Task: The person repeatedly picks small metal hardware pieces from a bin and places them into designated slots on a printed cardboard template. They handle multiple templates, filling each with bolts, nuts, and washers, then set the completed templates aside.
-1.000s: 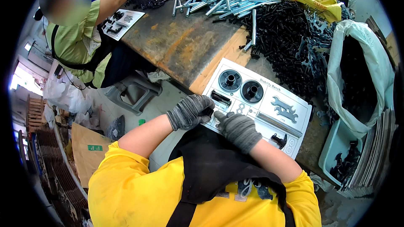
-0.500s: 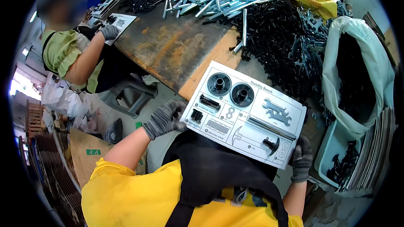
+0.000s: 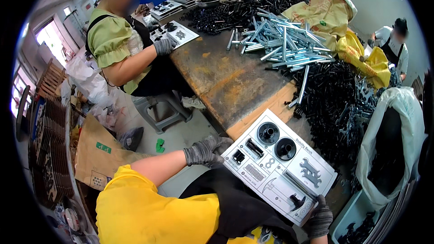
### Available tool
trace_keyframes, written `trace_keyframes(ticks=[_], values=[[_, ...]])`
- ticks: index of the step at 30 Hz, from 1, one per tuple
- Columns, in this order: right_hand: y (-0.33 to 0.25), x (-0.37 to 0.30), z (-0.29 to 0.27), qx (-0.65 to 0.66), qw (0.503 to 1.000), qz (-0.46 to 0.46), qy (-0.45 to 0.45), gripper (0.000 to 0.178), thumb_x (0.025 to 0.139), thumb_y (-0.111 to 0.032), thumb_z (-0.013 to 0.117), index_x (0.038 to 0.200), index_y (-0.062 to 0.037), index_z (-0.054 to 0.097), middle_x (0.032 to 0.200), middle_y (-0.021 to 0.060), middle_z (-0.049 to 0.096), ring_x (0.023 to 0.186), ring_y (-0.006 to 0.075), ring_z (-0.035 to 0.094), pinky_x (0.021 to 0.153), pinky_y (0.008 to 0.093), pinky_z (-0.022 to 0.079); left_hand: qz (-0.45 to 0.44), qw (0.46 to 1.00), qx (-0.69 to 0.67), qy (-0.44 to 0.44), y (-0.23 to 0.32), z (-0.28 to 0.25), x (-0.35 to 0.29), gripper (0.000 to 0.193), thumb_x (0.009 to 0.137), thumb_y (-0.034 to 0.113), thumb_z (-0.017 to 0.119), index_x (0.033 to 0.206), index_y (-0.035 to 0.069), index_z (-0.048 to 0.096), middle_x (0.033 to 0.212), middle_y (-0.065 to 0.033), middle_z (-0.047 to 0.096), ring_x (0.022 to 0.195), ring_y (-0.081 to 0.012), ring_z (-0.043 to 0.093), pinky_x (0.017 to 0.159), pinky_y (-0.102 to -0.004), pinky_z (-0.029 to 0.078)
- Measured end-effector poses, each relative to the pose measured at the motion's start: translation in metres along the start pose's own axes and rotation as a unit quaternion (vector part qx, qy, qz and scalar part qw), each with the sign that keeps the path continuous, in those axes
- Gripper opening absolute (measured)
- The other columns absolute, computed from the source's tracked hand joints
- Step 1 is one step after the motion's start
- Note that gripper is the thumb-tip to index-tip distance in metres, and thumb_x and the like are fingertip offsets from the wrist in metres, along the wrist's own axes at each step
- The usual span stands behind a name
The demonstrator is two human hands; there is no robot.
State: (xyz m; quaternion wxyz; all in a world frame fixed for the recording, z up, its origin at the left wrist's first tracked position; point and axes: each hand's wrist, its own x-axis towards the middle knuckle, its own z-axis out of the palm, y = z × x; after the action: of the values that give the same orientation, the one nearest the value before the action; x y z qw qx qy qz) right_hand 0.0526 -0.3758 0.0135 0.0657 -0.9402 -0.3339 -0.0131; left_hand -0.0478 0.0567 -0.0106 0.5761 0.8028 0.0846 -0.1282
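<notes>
A white hardware card (image 3: 251,171) with printed outlines lies tilted over my lap, its far side at the table edge. My left hand (image 3: 207,152), in a grey striped glove, closes on its left corner; the fingertips are partly hidden. Gripping the lower right corner is my gloved right hand (image 3: 320,220). On the card sit two black round flanged discs (image 3: 285,149), two grey wrenches (image 3: 310,172), a metal tube (image 3: 299,185) and a black T-shaped part (image 3: 297,202). Small black bolts (image 3: 254,148) lie in the left compartments.
The worn table (image 3: 217,74) holds silver tubes (image 3: 289,40) and a heap of black bolts (image 3: 327,97). At right stand a white sack (image 3: 368,167) and a pale bin (image 3: 346,214). A co-worker (image 3: 120,49) handles another card (image 3: 183,34) beside a grey stool (image 3: 162,113).
My view has swung up and to the left, so the card, table and co-worker appear lower and farther right. Both hands stay at the card's corners; its parts keep their places.
</notes>
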Motion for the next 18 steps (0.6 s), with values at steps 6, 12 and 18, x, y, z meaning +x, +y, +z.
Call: trace_keyframes(ticks=[6, 12, 18], values=[[-0.004, 0.004, 0.011, -0.011, 0.999, 0.029, -0.024, 0.047, 0.071, -0.01, 0.054, 0.115, 0.0011, 0.04, 0.071, 0.0165, 0.055, 0.065, 0.0338, 0.057, 0.058, 0.0391, 0.046, -0.086, 0.967, -0.237, 0.022, -0.009, -0.006, -0.004, 0.064, 0.075, 0.006, 0.06, 0.132, 0.006, 0.031, 0.103, -0.0077, 0.055, 0.088, -0.0146, 0.054, 0.071, -0.0281, 0.049], [-0.032, 0.032, 0.011, 0.038, 0.996, 0.021, -0.077, 0.047, 0.072, -0.002, 0.049, 0.117, -0.008, 0.042, 0.078, 0.0176, 0.057, 0.069, 0.0351, 0.057, 0.059, 0.0415, 0.046, -0.058, 0.898, -0.386, 0.201, -0.079, -0.027, 0.011, 0.059, 0.08, 0.023, 0.059, 0.132, 0.014, 0.033, 0.089, -0.0052, 0.058, 0.065, -0.0137, 0.056, 0.054, -0.0261, 0.049], [-0.09, 0.088, 0.027, 0.091, 0.991, -0.065, -0.078, 0.049, 0.074, -0.012, 0.052, 0.121, -0.0092, 0.041, 0.109, 0.0227, 0.053, 0.077, 0.0324, 0.061, 0.064, 0.0377, 0.05, 0.032, 0.723, -0.55, 0.417, -0.076, -0.045, 0.023, 0.05, 0.085, 0.051, 0.045, 0.107, 0.006, 0.053, 0.091, -0.0097, 0.06, 0.071, -0.0191, 0.059, 0.058, -0.0331, 0.05]])
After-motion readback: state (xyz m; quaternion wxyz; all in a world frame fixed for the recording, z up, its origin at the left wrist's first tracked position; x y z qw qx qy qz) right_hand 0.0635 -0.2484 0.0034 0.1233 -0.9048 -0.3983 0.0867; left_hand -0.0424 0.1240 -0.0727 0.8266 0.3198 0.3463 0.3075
